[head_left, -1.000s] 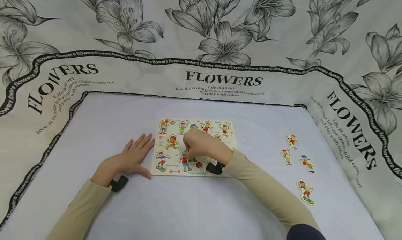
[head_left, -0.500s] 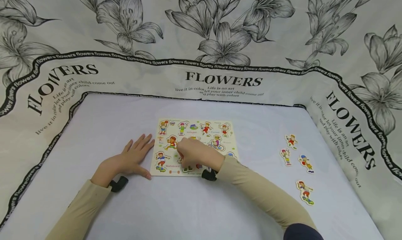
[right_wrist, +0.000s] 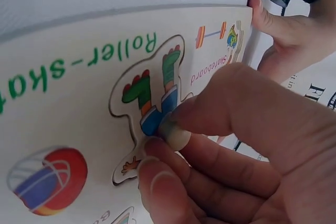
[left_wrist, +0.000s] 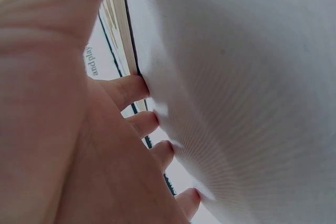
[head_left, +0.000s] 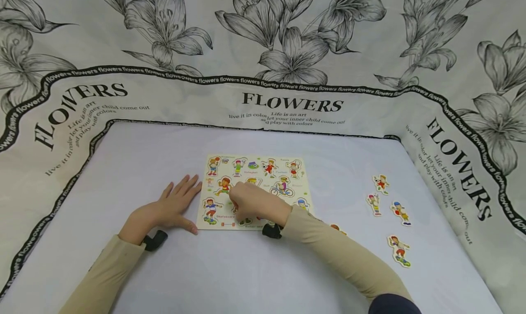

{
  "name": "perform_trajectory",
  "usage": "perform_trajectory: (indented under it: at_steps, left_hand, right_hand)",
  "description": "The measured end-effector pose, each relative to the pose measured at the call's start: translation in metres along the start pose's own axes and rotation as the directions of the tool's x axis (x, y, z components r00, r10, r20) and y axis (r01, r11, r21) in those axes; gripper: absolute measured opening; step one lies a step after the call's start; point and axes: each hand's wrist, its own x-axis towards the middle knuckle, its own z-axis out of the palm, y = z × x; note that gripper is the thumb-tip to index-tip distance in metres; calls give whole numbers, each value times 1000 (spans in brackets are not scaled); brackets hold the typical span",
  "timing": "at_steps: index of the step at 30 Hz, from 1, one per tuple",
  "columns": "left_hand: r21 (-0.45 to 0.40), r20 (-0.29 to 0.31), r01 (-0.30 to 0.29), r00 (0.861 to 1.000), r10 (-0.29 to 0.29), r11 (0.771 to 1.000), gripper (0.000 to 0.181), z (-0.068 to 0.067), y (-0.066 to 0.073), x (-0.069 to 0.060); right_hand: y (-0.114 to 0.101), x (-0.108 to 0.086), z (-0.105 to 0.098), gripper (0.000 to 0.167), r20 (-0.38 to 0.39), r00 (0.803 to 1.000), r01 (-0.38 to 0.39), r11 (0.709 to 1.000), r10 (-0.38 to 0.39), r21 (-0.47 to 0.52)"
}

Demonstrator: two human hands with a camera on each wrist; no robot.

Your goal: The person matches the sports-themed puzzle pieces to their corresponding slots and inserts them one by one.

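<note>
A cream puzzle board [head_left: 222, 168] printed with sports figures lies mid-table. My left hand [head_left: 174, 209] rests flat on the table, fingers spread, at the board's left edge. Over the board's lower middle is my right hand [head_left: 259, 202], its thumb and fingertips pinching together at the waist of a roller-skater puzzle piece [right_wrist: 149, 98]. In the right wrist view, the piece's green skates and blue shorts lie within the cut outline beside the "Roller-skating" print. Fingers hide its upper body, and I cannot tell whether it sits flush. The left wrist view shows the left fingertips [left_wrist: 165, 153] touching the white cloth.
Several loose figure pieces lie right of the board, among them a footballer [head_left: 381, 185], a basketball player [head_left: 400, 212] and a skateboarder [head_left: 398, 251]. An orange-topped piece [head_left: 338, 228] is partly hidden by the right sleeve [head_left: 333, 245]. Flower-printed cloth [head_left: 293, 58] surrounds the table.
My right hand has moved slightly left and toward me, bringing the skater piece over its outline and uncovering more of the board. The orange-topped piece now shows behind the sleeve. The left hand stays still.
</note>
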Motion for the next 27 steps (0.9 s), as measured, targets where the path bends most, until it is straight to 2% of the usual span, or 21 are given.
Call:
perform_trajectory:
  at_steps: [12,20,27]
  left_hand:
    - [-4,-6,-12,1000,12,1000,129,1,-2,0]
    - [10,-8,-6,1000,6,1000,130,2,-2,1]
    - [20,-12,-5,1000,5,1000,130,3,-2,1]
  right_hand:
    - [3,0,2,23,-1,1000,18,1000,-18,2]
    - [6,-1,-2,22,42,999,-18,999,17,41]
    - [6,-3,-4,20,63,998,-15,999,12,43]
